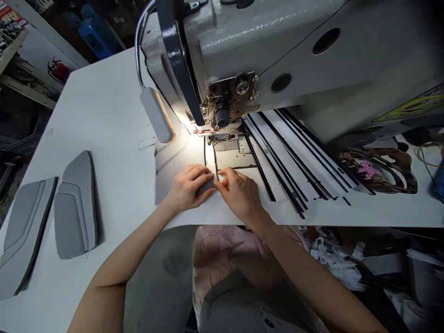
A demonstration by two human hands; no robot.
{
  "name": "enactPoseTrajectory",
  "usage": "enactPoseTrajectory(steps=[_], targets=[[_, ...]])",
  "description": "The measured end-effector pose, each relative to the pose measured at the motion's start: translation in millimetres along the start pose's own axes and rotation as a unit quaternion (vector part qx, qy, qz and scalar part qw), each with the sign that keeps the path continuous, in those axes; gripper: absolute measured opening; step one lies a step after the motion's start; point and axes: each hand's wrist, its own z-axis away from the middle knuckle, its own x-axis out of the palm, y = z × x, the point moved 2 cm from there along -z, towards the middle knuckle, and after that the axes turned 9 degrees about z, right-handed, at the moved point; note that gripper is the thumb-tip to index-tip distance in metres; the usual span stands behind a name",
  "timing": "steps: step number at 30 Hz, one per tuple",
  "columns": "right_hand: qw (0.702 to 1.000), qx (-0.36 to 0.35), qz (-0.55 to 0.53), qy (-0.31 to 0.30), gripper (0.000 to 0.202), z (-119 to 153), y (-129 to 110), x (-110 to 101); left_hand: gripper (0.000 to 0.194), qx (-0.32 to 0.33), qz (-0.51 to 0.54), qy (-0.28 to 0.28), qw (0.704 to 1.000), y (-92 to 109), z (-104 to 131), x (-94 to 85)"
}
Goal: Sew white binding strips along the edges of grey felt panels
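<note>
A grey mesh fabric piece [173,162] lies on the sewing machine's bed, its upper part under the lit needle area. My left hand [190,187] is closed on the fabric's near right part, thumb and fingers gripping it. Right beside it, my right hand [239,189] pinches the fabric's right edge, where a narrow white strip with dark edging [210,157] runs up to the presser foot [210,138]. The two hands' fingertips almost meet. What lies under the fingers is partly hidden. The grey sewing machine [236,51] stands over the work.
Several black-edged white strips [287,157] fan out to the right. Two padded grey panels [76,208] lie on the white table [118,120] at left. A small lamp [156,115] hangs near the needle. A brown tray-like object [398,159] with a pink item sits far right.
</note>
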Motion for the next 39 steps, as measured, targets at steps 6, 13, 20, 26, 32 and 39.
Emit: enactPoseTrajectory(steps=[6,13,20,26,32,39], targets=[[0.967,-0.212,0.022,0.138,0.022,21.2,19.4,3.3,0.026,0.018,-0.015,-0.015,1.000,-3.1,9.7,0.1],[0.907,-0.369,0.152,0.136,0.033,21.8,13.5,3.6,0.022,0.008,-0.027,-0.022,0.999,-4.0,9.9,3.4],[0.896,-0.378,0.175,0.152,0.035,5.2,10.2,8.0,0.022,0.044,-0.043,0.006,0.998,-1.8,8.2,3.9],[0.876,-0.429,0.105,0.196,0.036,-1.5,14.1,12.6,0.023,0.035,-0.039,0.002,0.999,-2.8,8.2,6.1],[0.873,-0.439,0.111,0.180,0.038,-1.0,13.6,10.4,0.025,-0.001,-0.042,-0.029,0.999,-3.6,5.9,3.9],[0.899,-0.347,0.136,0.232,0.033,6.0,16.3,4.2,0.025,0.007,-0.009,-0.060,0.998,-4.5,-2.1,-5.5]])
